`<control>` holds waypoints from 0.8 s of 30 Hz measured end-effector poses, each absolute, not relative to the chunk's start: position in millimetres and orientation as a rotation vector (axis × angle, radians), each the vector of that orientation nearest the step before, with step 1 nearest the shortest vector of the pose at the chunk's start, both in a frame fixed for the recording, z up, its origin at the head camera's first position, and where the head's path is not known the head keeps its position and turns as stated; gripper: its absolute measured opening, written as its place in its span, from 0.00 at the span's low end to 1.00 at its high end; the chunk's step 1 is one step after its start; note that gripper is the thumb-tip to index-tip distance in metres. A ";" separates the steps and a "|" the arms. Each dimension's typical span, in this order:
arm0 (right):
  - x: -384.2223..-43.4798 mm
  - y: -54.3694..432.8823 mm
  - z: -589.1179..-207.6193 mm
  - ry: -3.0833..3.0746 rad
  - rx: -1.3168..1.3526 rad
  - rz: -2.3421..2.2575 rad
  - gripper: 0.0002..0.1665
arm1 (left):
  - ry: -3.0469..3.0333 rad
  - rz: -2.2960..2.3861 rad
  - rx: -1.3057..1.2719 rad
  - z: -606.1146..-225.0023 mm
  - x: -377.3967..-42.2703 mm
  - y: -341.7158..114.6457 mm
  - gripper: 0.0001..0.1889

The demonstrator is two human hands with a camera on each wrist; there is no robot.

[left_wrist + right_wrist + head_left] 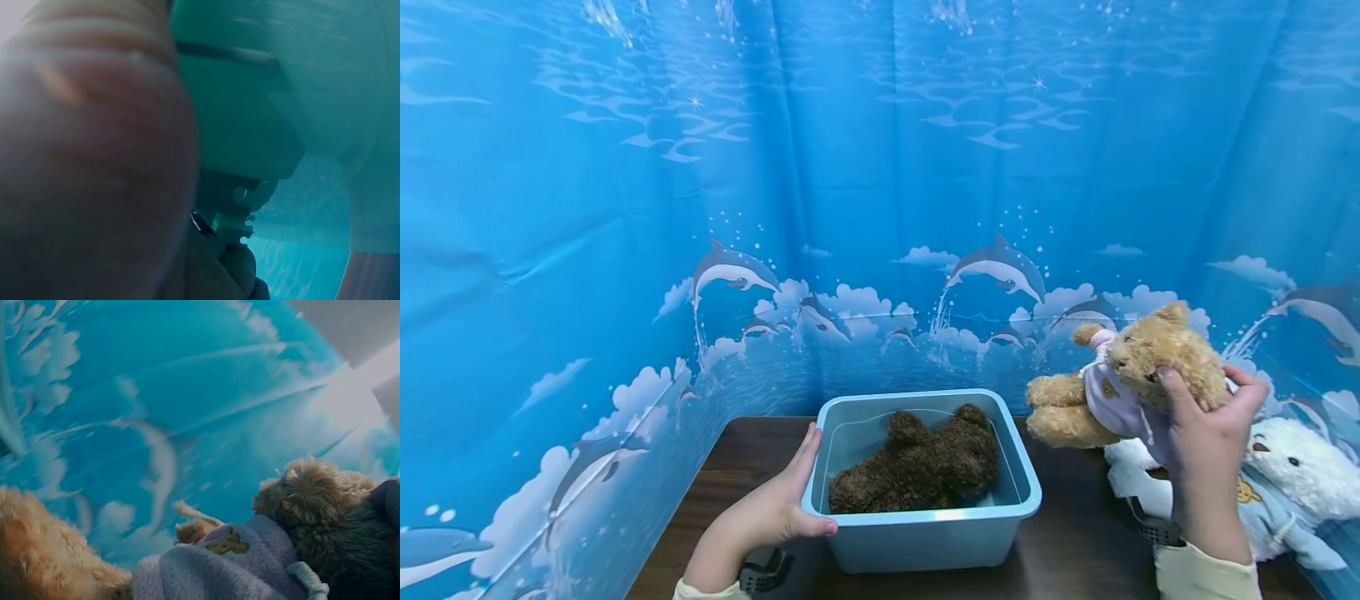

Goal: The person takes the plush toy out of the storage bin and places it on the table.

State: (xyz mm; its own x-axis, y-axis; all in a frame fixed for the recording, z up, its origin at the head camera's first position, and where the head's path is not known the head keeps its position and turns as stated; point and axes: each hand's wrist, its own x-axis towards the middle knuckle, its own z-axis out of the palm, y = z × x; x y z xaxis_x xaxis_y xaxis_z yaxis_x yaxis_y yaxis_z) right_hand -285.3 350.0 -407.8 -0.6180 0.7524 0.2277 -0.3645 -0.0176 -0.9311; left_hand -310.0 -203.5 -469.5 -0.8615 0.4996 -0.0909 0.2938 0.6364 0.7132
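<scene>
My right hand (1213,425) grips a light-brown teddy bear (1112,396) by its head, thumb across the face. The bear lies sideways in the air, legs pointing left, and wears a pale lilac hooded top (206,572). At the left front corner of a light-blue plastic bin (925,537), my left hand (778,500) rests with straight fingers along the side and the thumb against the front. Inside the bin lies a dark-brown plush bear (925,462). The left wrist view is mostly filled by blurred skin and the bin's wall (244,112).
A white plush toy (1292,483) in a light-blue top lies on the right of the dark wooden table (1075,533), partly behind my right forearm. A blue curtain (880,183) printed with dolphins hangs behind and beside the table.
</scene>
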 end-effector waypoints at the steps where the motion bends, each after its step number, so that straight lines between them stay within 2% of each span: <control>1: -293.0 350.5 -412.7 -1.508 -0.466 1.738 0.46 | 2.578 1.058 0.638 -469.0 -310.4 -204.0 0.76; 10: -337.0 350.2 -456.8 -1.767 -0.636 1.716 0.54 | 2.552 1.092 0.610 -467.7 -308.8 -203.4 0.76; 24: -368.9 359.8 -529.1 -1.977 -0.661 1.829 0.54 | 2.545 1.090 0.576 -467.8 -308.3 -202.7 0.74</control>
State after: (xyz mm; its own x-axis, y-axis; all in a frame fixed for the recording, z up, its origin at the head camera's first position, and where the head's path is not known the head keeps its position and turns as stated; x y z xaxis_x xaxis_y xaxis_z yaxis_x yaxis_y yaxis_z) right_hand -368.9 359.8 -529.1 -0.8230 0.5661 -0.0473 0.0910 0.0492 -0.9946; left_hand -308.3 -202.7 -467.8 -0.8703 0.4765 -0.1248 0.2385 0.6293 0.7396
